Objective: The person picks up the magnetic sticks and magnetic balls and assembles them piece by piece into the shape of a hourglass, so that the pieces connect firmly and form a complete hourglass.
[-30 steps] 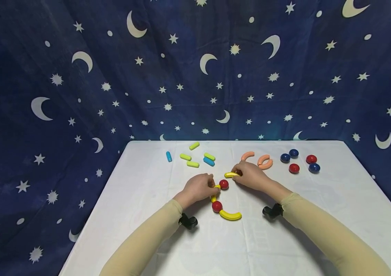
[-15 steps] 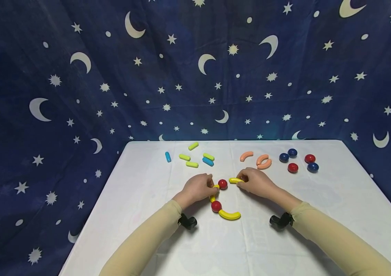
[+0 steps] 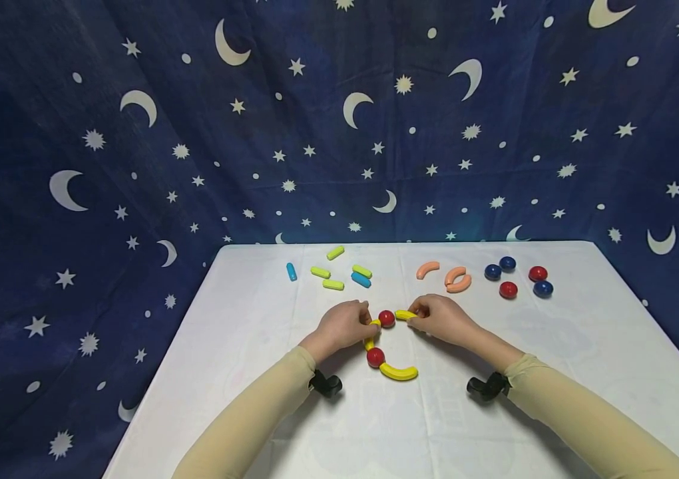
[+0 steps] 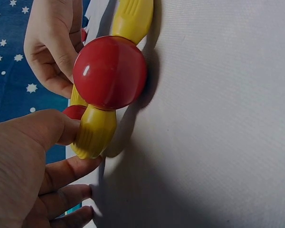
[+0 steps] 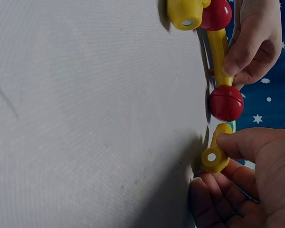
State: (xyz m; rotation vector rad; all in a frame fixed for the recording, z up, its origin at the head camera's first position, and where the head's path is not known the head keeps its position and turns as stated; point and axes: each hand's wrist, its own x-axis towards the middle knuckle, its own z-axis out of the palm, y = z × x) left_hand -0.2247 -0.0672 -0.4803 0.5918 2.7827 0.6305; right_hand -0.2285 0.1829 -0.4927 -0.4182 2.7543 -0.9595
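Okay so the curved glossy yellow bar [image 3: 369, 344] just left of the far glossy red ball [image 3: 386, 319] is kinda hard to see, since the left hand [image 3: 344, 324] covers its middle. That hand has it pinched between thumb and finger, other fingers spread loosely off it. The right hand [image 3: 444, 318] is on the other side of the far red ball, pinching a second yellow bar [image 3: 404, 315] with thumb and finger. Its far end is buried in the grip, and I honestly can't tell if the near tip touches the ball or sits a hair off it.

Left wrist cam: the near glossy red ball [image 4: 109, 72] hogs the view and the far one is mostly blocked. A third curved yellow bar [image 3: 399, 373], nearer the person than the far red ball, gets cut off by the top edge of both wrist views.

Both forearms angle in toward the far red ball, beige sleeves [image 3: 258, 416] running out of the bottom of the head view. Beyond it on the white-covered desk [image 3: 208, 392] are lime-green rods [image 3: 333, 285], with curved salmon pieces [image 3: 458, 284] off to the right.
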